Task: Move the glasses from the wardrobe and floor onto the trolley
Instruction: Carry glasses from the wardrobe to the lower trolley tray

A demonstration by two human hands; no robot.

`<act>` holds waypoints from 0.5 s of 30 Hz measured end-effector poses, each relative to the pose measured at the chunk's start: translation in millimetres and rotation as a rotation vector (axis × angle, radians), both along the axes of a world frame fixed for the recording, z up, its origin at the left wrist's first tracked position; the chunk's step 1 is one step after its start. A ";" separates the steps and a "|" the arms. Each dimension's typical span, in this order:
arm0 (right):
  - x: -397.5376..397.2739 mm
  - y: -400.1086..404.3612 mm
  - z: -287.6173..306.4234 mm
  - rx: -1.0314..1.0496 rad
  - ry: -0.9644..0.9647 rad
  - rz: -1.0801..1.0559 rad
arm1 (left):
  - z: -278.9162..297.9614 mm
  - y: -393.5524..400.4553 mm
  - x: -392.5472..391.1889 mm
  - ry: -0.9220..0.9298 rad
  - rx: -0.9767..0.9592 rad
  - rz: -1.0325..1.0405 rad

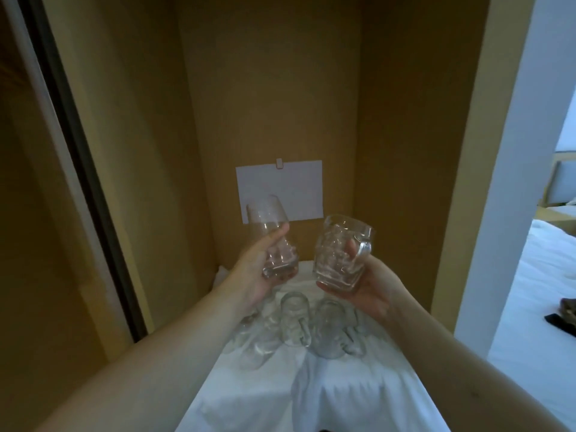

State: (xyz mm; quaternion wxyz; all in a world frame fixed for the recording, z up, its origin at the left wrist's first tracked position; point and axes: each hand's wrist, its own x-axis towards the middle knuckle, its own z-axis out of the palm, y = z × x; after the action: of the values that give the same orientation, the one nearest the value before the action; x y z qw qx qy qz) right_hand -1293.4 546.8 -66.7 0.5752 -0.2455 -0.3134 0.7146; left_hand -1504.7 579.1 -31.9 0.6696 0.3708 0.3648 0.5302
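Both hands, left hand (260, 269) and right hand (363, 285), grip a tumbler (268, 232) and mug (339, 254).

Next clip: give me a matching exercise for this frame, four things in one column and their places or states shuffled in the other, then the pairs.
Things:
1. smooth tumbler
2. handled mug
3. white paper
4. white cloth

Places or states:
A. clipped to the wardrobe's back wall
B. held tilted in the left hand
C. spread under the standing glasses
D. held in the right hand

Pairs: 1-B, 2-D, 3-A, 4-C
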 end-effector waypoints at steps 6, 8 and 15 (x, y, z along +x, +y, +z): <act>-24.2 -24.9 2.5 0.126 -0.087 -0.155 | 1.5 -1.1 -17.3 0.112 0.037 -0.138; -31.8 -34.4 -1.2 0.140 -0.107 -0.217 | -2.8 1.4 -24.3 0.121 0.059 -0.198; -35.7 -107.2 -16.6 0.103 -0.175 -0.421 | -30.7 -11.9 -5.9 0.134 0.039 -0.485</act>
State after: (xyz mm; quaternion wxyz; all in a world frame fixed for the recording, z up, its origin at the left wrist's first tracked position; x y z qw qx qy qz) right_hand -1329.2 439.5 -83.3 0.6939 -0.3368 -0.3401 0.5379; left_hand -1510.6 567.2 -62.6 0.7442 0.4947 0.2985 0.3350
